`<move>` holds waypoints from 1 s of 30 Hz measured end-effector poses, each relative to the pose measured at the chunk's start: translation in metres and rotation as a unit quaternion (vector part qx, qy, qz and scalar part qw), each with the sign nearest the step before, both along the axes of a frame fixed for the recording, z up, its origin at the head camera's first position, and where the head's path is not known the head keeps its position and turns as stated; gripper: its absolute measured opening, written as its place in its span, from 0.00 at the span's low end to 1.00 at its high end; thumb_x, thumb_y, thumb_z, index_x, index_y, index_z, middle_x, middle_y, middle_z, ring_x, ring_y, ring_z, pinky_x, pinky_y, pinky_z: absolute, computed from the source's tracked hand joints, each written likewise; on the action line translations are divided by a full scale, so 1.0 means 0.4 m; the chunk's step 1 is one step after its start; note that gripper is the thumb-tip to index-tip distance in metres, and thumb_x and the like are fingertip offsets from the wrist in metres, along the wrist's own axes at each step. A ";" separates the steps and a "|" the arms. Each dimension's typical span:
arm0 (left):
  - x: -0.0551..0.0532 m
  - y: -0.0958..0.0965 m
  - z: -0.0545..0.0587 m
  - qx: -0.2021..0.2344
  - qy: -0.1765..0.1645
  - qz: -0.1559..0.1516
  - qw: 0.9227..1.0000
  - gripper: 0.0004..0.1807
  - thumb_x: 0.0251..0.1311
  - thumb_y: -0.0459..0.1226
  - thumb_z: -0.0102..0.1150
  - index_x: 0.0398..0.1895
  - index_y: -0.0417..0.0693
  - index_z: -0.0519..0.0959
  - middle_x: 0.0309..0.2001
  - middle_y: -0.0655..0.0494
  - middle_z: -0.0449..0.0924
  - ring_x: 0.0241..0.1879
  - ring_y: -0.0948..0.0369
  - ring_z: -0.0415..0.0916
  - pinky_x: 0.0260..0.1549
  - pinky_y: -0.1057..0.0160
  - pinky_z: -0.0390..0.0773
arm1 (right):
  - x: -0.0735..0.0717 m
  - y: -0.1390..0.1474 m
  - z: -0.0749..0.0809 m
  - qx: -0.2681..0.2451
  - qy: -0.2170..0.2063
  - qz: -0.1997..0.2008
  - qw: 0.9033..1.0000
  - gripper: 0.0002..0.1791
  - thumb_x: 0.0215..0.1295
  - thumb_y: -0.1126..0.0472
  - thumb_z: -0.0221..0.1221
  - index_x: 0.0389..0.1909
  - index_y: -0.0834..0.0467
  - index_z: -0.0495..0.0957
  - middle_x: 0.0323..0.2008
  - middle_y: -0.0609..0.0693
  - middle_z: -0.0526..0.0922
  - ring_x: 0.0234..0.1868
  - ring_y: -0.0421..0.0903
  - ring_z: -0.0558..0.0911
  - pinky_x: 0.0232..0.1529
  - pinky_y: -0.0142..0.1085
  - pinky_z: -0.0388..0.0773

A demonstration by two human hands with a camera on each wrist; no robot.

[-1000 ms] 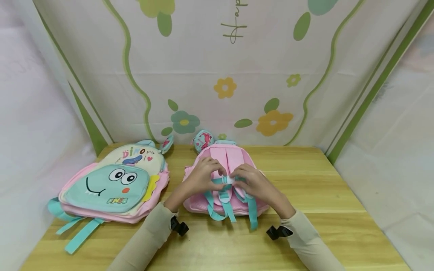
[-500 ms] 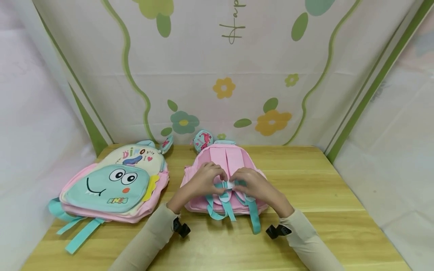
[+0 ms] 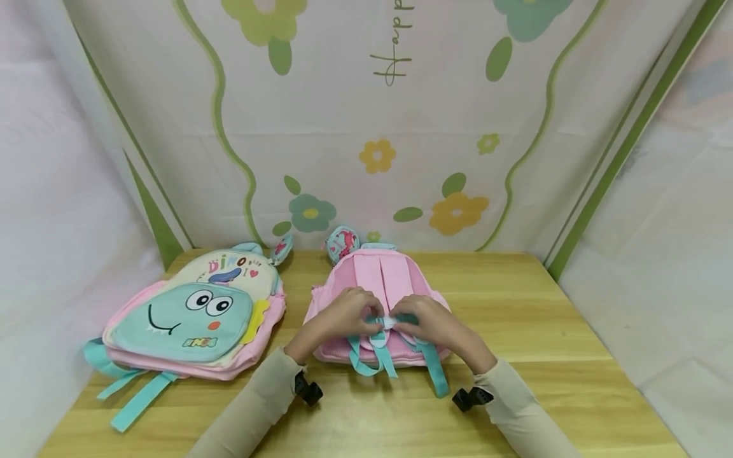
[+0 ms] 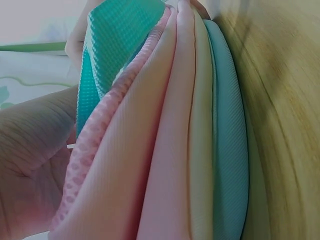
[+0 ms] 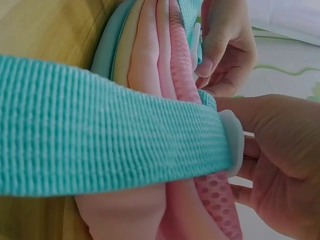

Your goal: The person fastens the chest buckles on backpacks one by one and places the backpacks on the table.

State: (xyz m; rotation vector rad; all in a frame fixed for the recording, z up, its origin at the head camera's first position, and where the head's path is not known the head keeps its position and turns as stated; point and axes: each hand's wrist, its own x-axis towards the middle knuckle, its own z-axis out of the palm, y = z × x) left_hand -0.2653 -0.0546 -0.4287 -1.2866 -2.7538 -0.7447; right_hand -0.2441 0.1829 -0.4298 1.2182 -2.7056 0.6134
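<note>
I face a white backdrop (image 3: 332, 114) printed with flowers (image 3: 458, 213), leaves (image 3: 499, 59) and 2 wavy green lines (image 3: 250, 186); pale panels (image 3: 676, 267) flank my wood-grain tabletop (image 3: 515, 381) on 2 sides.

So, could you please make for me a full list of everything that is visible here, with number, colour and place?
Dino backpack: 1, teal, cream and pink, on the left, front up
Pink backpack: 1, pink, in the middle, back side up
Round pouch: 1, teal with pink print, behind the pink backpack's top
Small pouch: 1, teal with pink print, at the dino backpack's upper right
Teal straps: several overlapping, teal, on both backpacks
White buckle: 1, white, between the hands
Table: 1, wood-coloured, under the backpacks
Backdrop: white with flowers, behind
Left hand, right hand: 2, bare, at the buckle
Sleeves: 2, beige, on the forearms
Wrist devices: 2, black, at the cuffs
</note>
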 end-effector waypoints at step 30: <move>0.037 -0.145 0.072 -0.003 0.052 0.003 0.999 0.13 0.61 0.35 0.68 0.48 0.42 0.84 0.42 0.50 0.86 0.45 0.54 0.81 0.48 0.53 0.80 | -0.001 -0.043 0.036 -0.035 -0.011 -0.038 0.999 0.14 0.71 0.55 0.64 0.50 0.60 0.85 0.48 0.51 0.88 0.52 0.49 0.85 0.55 0.46 0.83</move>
